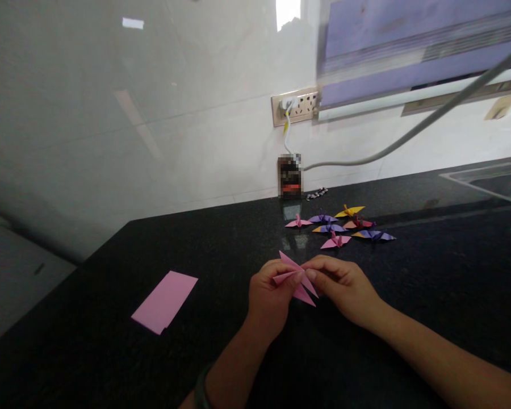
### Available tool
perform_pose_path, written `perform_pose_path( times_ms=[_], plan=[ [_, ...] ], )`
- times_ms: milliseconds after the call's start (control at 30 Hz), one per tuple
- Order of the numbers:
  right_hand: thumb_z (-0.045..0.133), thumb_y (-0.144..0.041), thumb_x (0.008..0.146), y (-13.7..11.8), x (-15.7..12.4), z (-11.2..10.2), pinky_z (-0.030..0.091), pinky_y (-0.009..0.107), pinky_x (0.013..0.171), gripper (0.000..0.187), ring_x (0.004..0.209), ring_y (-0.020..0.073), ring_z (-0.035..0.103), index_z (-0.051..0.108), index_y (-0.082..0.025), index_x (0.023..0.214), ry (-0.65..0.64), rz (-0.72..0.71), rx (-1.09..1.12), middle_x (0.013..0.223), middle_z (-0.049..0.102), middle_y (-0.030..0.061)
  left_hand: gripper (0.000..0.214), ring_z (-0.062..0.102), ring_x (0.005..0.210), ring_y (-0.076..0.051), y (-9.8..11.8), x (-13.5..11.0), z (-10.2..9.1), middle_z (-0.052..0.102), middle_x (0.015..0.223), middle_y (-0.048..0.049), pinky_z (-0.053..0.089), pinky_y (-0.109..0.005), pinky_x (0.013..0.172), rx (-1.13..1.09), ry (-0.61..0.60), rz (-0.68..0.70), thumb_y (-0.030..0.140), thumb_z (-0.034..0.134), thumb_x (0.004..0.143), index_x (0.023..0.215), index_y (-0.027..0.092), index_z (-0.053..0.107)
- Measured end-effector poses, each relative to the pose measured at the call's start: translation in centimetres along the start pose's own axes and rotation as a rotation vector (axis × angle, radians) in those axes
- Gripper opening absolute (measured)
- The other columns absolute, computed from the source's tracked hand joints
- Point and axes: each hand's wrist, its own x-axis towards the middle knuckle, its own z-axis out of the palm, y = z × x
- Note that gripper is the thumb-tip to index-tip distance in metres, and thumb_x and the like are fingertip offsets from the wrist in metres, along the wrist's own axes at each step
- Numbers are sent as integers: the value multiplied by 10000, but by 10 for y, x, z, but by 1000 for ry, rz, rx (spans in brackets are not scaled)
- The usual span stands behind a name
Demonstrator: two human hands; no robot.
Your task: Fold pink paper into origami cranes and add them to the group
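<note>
A partly folded pink paper piece (pixel 297 278) with pointed flaps is held just above the black countertop (pixel 111 352). My left hand (pixel 269 296) pinches its left flap, fingers closed. My right hand (pixel 344 287) pinches it from the right, fingers pressed together on the paper. Behind the hands lies a cluster of several finished paper cranes (pixel 338 226) in pink, purple and yellow.
A stack of flat pink paper sheets (pixel 165 301) lies to the left on the counter. At the back wall stand a small dark box (pixel 289 176), a socket strip (pixel 296 106) with a white plug and a grey cable (pixel 409 133). A sink edge (pixel 489 179) shows far right.
</note>
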Motion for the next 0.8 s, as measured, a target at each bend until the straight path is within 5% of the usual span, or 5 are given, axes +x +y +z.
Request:
perform_pose_path(
  times_ms=[133,367,800],
  plan=[
    [492,-292,771,0,1,1,363,206,483,170,516,96,441,609,-170,789,-5,75,58,584,504,-15,130,547,752,-165,-2,0,0,597,794,-50,429,-281,711,-90,-36,-73,256,558,715,761,148,614],
    [511,-336,751,1,0,1,366,197,450,199,501,87,439,604,-163,777,-41,122,173,587,504,-11,63,511,919,-191,4,-1,2,574,877,-56,389,-321,830,-26,-7,71,183,576,695,736,176,624],
    [491,-343,763,3,0,2,391,201,457,210,506,91,458,602,-165,776,-50,116,67,619,528,-1,40,536,839,-179,2,0,1,571,852,-54,414,-304,763,9,-23,42,186,575,693,698,169,611]
  ],
)
